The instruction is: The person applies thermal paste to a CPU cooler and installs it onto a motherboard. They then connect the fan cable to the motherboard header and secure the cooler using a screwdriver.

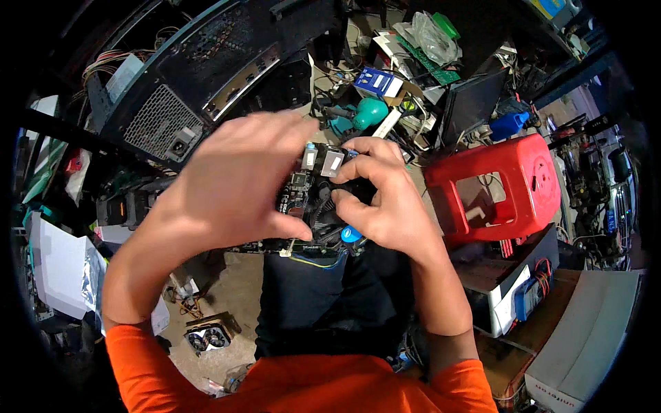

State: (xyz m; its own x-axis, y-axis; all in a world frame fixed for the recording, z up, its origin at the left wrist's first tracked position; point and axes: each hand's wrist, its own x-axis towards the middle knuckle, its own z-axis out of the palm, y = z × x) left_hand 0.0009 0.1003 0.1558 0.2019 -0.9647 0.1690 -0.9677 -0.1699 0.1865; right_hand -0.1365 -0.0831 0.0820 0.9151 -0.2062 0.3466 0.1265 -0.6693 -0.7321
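A dark computer motherboard (296, 196) rests over my lap, with silver metal port housings (332, 162) along its far edge. On it is a black finned CPU cooler (323, 215), and a round blue label (350, 235) shows beside my right palm. My right hand (389, 199) has its fingers bent and its thumb on the cooler, partly covering it. Smeared by motion, my left hand (241, 182) arches over the board's left side. Its fingers are stretched out and its thumb is apart, near the board's near edge. A thin yellow-and-blue wire (320, 265) hangs below the board.
A black computer case (206, 76) with a metal mesh panel stands at the far left. To the right lies a red plastic stool (496, 186) on its side. A dual-fan card (206, 337) is on the floor at lower left. Cardboard boxes (585, 337) crowd the lower right.
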